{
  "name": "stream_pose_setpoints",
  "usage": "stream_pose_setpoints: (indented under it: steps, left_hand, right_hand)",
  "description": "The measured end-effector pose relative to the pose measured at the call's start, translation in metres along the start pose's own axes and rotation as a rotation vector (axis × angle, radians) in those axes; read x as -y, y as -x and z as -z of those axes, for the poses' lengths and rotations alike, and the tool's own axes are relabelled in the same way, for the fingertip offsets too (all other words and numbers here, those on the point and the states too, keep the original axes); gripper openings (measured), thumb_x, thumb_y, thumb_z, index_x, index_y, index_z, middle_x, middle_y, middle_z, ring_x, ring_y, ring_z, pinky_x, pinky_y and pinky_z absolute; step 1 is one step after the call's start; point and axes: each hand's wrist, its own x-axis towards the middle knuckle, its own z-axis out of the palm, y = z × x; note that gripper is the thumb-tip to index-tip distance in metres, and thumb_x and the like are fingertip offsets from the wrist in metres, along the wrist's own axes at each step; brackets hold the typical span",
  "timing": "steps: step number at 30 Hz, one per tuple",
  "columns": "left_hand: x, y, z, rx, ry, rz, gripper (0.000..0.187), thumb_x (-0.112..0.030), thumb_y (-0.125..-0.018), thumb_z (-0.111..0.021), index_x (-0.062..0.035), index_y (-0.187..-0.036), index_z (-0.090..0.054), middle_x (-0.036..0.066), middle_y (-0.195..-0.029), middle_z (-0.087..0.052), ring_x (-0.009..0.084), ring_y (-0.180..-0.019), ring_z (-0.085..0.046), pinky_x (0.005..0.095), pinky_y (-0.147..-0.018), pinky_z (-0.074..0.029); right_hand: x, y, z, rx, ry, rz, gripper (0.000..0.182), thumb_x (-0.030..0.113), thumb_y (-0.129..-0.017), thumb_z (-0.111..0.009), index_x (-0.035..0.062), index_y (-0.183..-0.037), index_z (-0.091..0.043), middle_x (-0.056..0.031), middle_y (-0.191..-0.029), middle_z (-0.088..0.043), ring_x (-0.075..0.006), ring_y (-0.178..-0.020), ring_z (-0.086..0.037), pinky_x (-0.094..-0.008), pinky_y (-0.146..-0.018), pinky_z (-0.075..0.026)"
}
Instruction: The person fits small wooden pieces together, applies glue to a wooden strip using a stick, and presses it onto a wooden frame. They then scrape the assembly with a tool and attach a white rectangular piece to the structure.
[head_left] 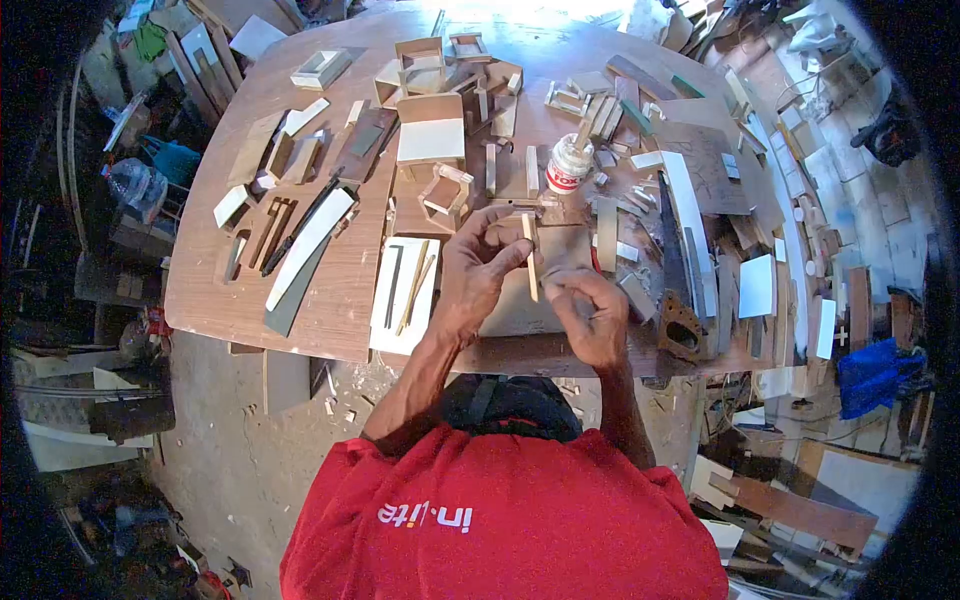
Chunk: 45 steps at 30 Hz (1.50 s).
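Both my hands meet over the front edge of a brown wooden table point(230, 290). A thin pale wooden stick point(529, 252) stands nearly upright between them. My left hand point(478, 268) pinches the stick near its top with thumb and fingers. My right hand point(592, 315) grips its lower end. Under the hands lies a flat brown board point(560, 250). Just beyond stands a white glue jar point(568, 166) with a red label and a stick poking out of it.
Small wooden frames, open boxes and offcuts point(430, 130) cover the table. A white sheet with thin strips point(400, 285) lies left of my hands, and a hand saw point(682, 300) lies to the right. Scrap boards and clutter surround the table on the floor.
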Motion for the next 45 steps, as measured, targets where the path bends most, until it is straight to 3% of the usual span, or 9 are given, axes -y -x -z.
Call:
stream_pose_setpoints:
  steps: [2,7,11,14,18,24,27,34,45]
  left_hand:
    - [0.002,-0.005,0.007,0.023,-0.024,0.050,0.052,-0.001,-0.085,-0.066,0.0002,-0.132,-0.042,0.012,-0.091,-0.067,0.0171,-0.082,-0.066,0.0293,-0.075,-0.053]
    - [-0.012,0.002,0.004,0.170,-0.129,0.085,0.058,0.010,-0.083,-0.063,0.0026,-0.134,-0.037,0.009,-0.088,-0.064,0.0136,-0.075,-0.062,0.0243,-0.071,-0.050]
    - [-0.012,0.004,0.003,0.149,-0.232,-0.031,0.059,0.003,-0.083,-0.066,-0.0027,-0.136,-0.039,0.007,-0.086,-0.064,0.0124,-0.076,-0.059,0.0240,-0.069,-0.047]
    - [-0.020,0.009,0.003,0.145,-0.402,-0.074,0.053,0.002,-0.083,-0.067,-0.0034,-0.131,-0.046,0.004,-0.085,-0.063,0.0107,-0.077,-0.058,0.0242,-0.069,-0.047]
    - [-0.014,0.015,0.002,0.003,-0.579,-0.141,0.022,-0.004,-0.081,-0.072,-0.0005,-0.102,-0.065,0.003,-0.083,-0.064,0.0099,-0.073,-0.055,0.0249,-0.068,-0.046]
    - [-0.020,0.021,-0.008,-0.043,-0.750,-0.510,0.014,-0.006,-0.080,-0.072,0.0012,-0.091,-0.066,0.009,-0.083,-0.064,0.0161,-0.072,-0.057,0.0281,-0.067,-0.046]
    - [-0.019,0.022,-0.018,-0.027,-0.849,-0.744,0.017,-0.003,-0.074,-0.073,0.0007,-0.088,-0.065,0.013,-0.081,-0.062,0.0300,-0.073,-0.058,0.0363,-0.066,-0.046]
    - [-0.018,0.022,-0.027,0.059,-0.935,-0.767,0.015,-0.002,-0.075,-0.069,0.0001,-0.088,-0.064,0.013,-0.080,-0.062,0.0295,-0.074,-0.058,0.0374,-0.066,-0.046]
    - [-0.003,0.007,-0.031,0.092,-0.892,-0.870,0.023,-0.002,-0.079,-0.065,-0.0023,-0.102,-0.066,0.014,-0.101,-0.066,0.0320,-0.090,-0.062,0.0389,-0.078,-0.050]
  right_hand:
    - [0.003,-0.005,-0.002,-0.119,-0.153,-0.243,0.010,0.005,-0.087,-0.064,0.0003,-0.096,-0.066,-0.0043,-0.090,-0.066,-0.0095,-0.081,-0.059,-0.0245,-0.074,-0.047]
    - [0.006,-0.026,-0.006,-0.129,-0.190,-0.238,0.014,0.009,-0.090,-0.064,-0.0008,-0.100,-0.066,-0.0056,-0.092,-0.066,-0.0097,-0.082,-0.059,-0.0247,-0.073,-0.049]
    - [-0.006,-0.027,-0.011,-0.140,-0.280,-0.153,0.017,0.010,-0.090,-0.066,-0.0025,-0.102,-0.066,-0.0069,-0.094,-0.066,-0.0100,-0.084,-0.060,-0.0249,-0.072,-0.051]
    - [-0.013,-0.029,-0.011,-0.292,-0.342,-0.180,0.015,0.013,-0.093,-0.063,0.0002,-0.100,-0.067,-0.0024,-0.089,-0.066,-0.0098,-0.079,-0.061,-0.0250,-0.072,-0.051]
    - [-0.013,-0.034,-0.007,-0.297,-0.653,-0.096,0.015,0.012,-0.094,-0.061,0.0022,-0.104,-0.065,-0.0041,-0.096,-0.066,-0.0125,-0.083,-0.062,-0.0290,-0.074,-0.053]
    - [-0.019,-0.036,-0.009,-0.264,-0.937,-0.163,0.017,0.018,-0.096,-0.058,0.0064,-0.107,-0.063,-0.0046,-0.099,-0.065,-0.0144,-0.087,-0.062,-0.0324,-0.077,-0.053]
    - [-0.017,-0.039,-0.011,-0.281,-1.100,-0.252,0.012,0.017,-0.093,-0.062,0.0084,-0.101,-0.066,-0.0046,-0.098,-0.066,-0.0145,-0.089,-0.062,-0.0300,-0.074,-0.053]
    - [-0.037,-0.036,-0.015,-0.229,-1.300,-0.397,0.017,0.019,-0.091,-0.065,0.0060,-0.101,-0.065,-0.0043,-0.088,-0.068,-0.0154,-0.080,-0.064,-0.0279,-0.073,-0.052]
    - [-0.062,-0.018,-0.027,-0.076,-1.733,-0.427,0.029,0.017,-0.092,-0.057,0.0050,-0.117,-0.059,-0.0075,-0.106,-0.066,-0.0180,-0.092,-0.063,-0.0326,-0.080,-0.053]
